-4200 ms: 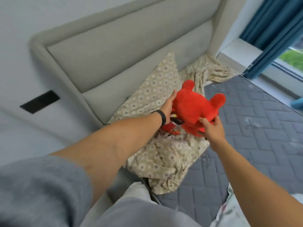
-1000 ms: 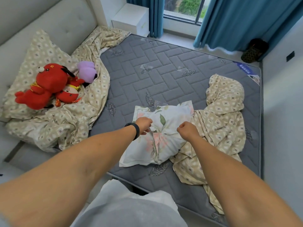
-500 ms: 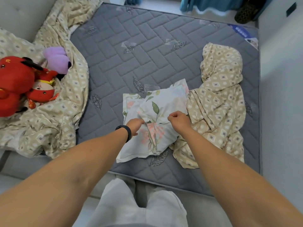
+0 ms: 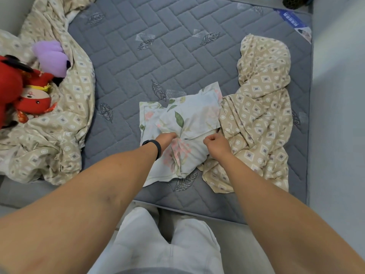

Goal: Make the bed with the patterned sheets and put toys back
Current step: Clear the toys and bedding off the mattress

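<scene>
A pale floral pillow (image 4: 189,119) lies crumpled on the bare grey quilted mattress (image 4: 158,56), near its front edge. My left hand (image 4: 166,138), with a black band on the wrist, pinches the pillow's fabric at its middle. My right hand (image 4: 216,143) is closed on the same fabric just to the right. A beige diamond-patterned sheet (image 4: 260,107) is bunched against the pillow's right side. On the far left, more beige patterned bedding (image 4: 59,115) holds a big red plush (image 4: 9,82), a small red doll (image 4: 35,101) and a purple plush (image 4: 52,56).
A pale wall (image 4: 339,95) runs along the mattress's right side. A blue label (image 4: 296,20) marks the mattress's far right corner. My legs in light trousers (image 4: 167,244) stand at the bed's front edge. A dark object (image 4: 294,1) sits on the floor beyond the bed.
The view has tilted down and closer over the pillow. Both hands stay gripping the pillow fabric, with the right hand shifted slightly right. Earlier I held the red plush near the headboard.
</scene>
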### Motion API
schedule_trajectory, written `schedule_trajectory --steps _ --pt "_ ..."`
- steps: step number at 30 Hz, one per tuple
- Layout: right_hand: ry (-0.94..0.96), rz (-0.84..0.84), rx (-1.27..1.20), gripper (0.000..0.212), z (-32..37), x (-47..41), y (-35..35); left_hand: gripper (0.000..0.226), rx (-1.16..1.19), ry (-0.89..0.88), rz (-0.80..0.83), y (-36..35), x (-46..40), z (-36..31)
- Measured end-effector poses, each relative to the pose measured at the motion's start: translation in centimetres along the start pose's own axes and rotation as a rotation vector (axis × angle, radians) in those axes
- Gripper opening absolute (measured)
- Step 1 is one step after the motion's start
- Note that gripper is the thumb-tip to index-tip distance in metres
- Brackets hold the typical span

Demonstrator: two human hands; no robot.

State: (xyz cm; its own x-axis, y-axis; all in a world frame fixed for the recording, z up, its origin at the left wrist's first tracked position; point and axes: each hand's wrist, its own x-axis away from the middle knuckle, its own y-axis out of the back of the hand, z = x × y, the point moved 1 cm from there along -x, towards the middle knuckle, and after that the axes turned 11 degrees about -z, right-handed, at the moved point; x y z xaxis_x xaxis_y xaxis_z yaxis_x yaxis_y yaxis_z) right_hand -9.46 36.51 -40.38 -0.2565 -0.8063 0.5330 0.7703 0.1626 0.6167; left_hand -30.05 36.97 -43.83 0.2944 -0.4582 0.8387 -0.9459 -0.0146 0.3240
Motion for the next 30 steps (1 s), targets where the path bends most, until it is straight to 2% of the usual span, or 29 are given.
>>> schedule_trajectory --steps 6,11,14,16,18,20,24,28,30 --pt "-0.002 0.03 0.009 0.009 -1.7 0.4 0.4 0.053 0.065 0.042 -0.07 -1.2 -0.8 0.1" --pt "-0.004 0.049 0.025 0.009 -3.1 0.4 0.5 0.072 0.229 0.168 -0.089 -2.9 -1.5 0.7" --pt "-0.007 0.046 0.028 0.011 -3.5 0.3 0.5 0.061 0.292 0.183 -0.058 -4.7 -2.0 1.0" --pt "-0.007 0.061 0.033 0.01 -3.8 0.4 0.5 0.061 0.291 0.174 -0.072 -5.9 -1.7 1.1" --pt "-0.01 0.077 0.031 0.011 -4.3 0.4 0.4 0.078 0.259 0.173 -0.179 -6.2 -1.7 1.3" --pt "-0.005 0.077 0.024 0.016 -4.3 0.3 0.4 0.083 0.243 0.175 -0.241 -6.2 -2.5 1.7" --pt "0.001 0.109 0.03 0.015 -4.6 -0.5 -0.2 0.085 0.235 0.176 -0.233 -6.5 -4.0 3.2" --pt "0.011 0.114 0.042 0.01 -5.0 -1.4 -1.3 0.101 0.147 0.185 -0.175 -7.1 -4.8 4.7" --pt "0.007 0.121 0.043 0.01 -5.2 -1.4 -1.8 0.093 0.091 0.148 -0.152 -7.4 -5.4 5.5"
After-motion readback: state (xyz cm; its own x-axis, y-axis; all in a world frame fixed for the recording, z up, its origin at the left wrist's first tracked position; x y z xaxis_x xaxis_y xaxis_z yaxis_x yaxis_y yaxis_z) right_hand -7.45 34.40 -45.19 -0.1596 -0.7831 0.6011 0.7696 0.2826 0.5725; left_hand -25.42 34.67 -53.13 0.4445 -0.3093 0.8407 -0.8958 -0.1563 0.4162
